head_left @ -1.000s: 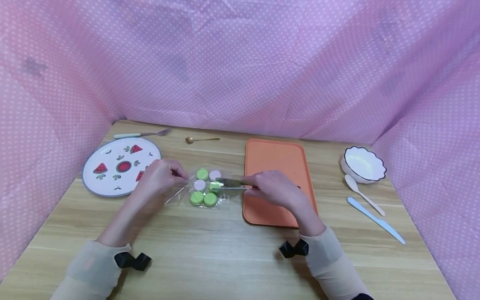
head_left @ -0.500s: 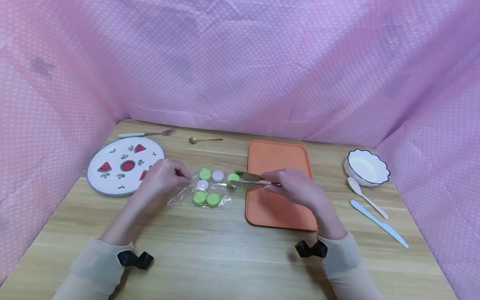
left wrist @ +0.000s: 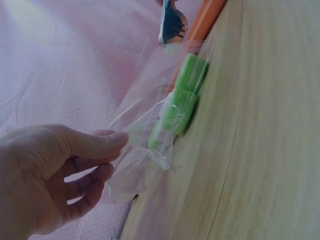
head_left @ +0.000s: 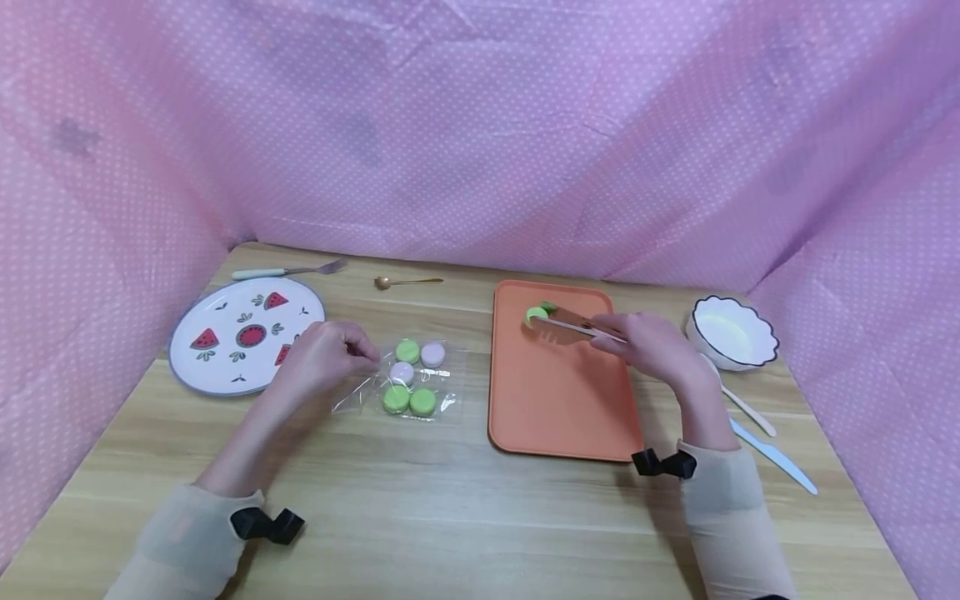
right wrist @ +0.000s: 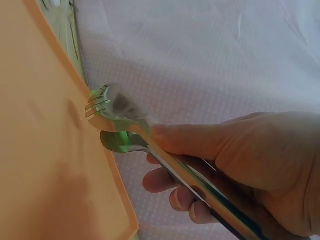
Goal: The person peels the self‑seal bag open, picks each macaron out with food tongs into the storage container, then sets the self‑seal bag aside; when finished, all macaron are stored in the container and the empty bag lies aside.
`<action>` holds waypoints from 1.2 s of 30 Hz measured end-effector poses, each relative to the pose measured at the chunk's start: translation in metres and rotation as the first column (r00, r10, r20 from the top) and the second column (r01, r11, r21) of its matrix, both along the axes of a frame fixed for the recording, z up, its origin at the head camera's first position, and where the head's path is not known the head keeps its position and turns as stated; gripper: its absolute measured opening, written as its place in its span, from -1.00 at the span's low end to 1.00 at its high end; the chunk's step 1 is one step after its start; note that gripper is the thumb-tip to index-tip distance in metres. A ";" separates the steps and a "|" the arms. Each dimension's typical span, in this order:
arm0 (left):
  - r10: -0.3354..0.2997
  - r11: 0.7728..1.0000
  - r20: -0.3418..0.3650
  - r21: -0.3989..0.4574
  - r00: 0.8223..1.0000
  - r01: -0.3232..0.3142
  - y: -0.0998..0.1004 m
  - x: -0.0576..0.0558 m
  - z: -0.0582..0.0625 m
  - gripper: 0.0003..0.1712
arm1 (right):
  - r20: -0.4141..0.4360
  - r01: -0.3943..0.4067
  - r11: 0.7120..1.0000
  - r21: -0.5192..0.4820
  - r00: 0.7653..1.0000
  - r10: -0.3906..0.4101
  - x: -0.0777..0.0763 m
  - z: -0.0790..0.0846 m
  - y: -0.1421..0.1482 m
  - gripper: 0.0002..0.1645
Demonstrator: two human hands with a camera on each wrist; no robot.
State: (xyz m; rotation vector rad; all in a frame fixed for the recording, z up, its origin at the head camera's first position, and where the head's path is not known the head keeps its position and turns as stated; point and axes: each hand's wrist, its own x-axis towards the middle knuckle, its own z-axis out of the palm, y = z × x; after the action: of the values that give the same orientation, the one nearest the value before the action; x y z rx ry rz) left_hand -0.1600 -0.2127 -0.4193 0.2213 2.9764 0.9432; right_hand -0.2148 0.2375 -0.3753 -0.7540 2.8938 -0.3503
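My left hand (head_left: 324,360) pinches the open end of a clear plastic bag (left wrist: 142,117) between thumb and fingers. Inside the bag lie several green and pale purple macarons (head_left: 423,402). With my right hand (head_left: 648,350) I grip metal tongs (head_left: 573,327), one end spoon-shaped and the other fork-shaped. Between the tong ends sits a green macaron (head_left: 536,315), over the far left part of the orange tray (head_left: 555,400). In the right wrist view the tongs' ends largely cover this macaron.
A watermelon-patterned plate (head_left: 202,367) is at the left, with a fork (head_left: 288,272) behind it. A small gold spoon (head_left: 408,282) lies at the back. To the right are a scalloped white bowl (head_left: 731,333), a pale spoon (head_left: 750,412) and a light blue knife (head_left: 780,460).
The right hand has carried a green macaron in the tongs out of the bag, rightward and away to above the tray. The left hand still pinches the bag in about the same place.
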 end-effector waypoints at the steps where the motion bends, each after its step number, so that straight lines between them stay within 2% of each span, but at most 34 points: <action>1: 0.003 1.000 0.003 0.001 1.000 -0.003 0.000 0.001 0.000 -0.86 | 0.003 0.002 1.000 0.002 1.000 -0.002 -0.001 -0.001 0.001 -0.85; 7: 0.013 1.000 -0.002 -0.006 1.000 -0.013 -0.003 0.006 0.000 -0.85 | -0.010 0.001 0.999 0.035 1.000 -0.001 -0.005 -0.005 -0.001 -0.73; 16: -0.023 1.000 -0.031 -0.015 0.999 0.023 -0.001 0.005 0.001 -0.88 | -0.034 0.005 0.999 0.054 0.999 -0.003 -0.006 -0.011 0.000 -0.66; 23: -0.021 0.999 -0.051 -0.035 0.999 0.019 -0.001 0.003 0.001 -0.86 | -0.003 -0.003 1.000 0.030 1.000 0.003 -0.008 -0.011 -0.001 -0.86; 30: -0.019 0.999 -0.045 -0.028 0.999 0.018 0.000 0.001 0.001 -0.86 | 0.024 0.013 0.999 0.034 1.000 -0.014 -0.009 -0.012 0.000 -0.82; 36: -0.026 0.999 -0.046 -0.025 0.999 0.025 0.002 0.000 0.000 -0.87 | 0.028 0.022 0.999 0.038 0.999 -0.023 -0.009 -0.012 0.002 -0.87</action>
State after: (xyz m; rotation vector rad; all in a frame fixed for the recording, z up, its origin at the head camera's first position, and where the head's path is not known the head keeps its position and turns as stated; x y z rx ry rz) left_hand -0.1602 -0.2103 -0.4190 0.2838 3.0173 0.9110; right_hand -0.2240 0.2391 -0.3874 -0.7054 2.8761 -0.3055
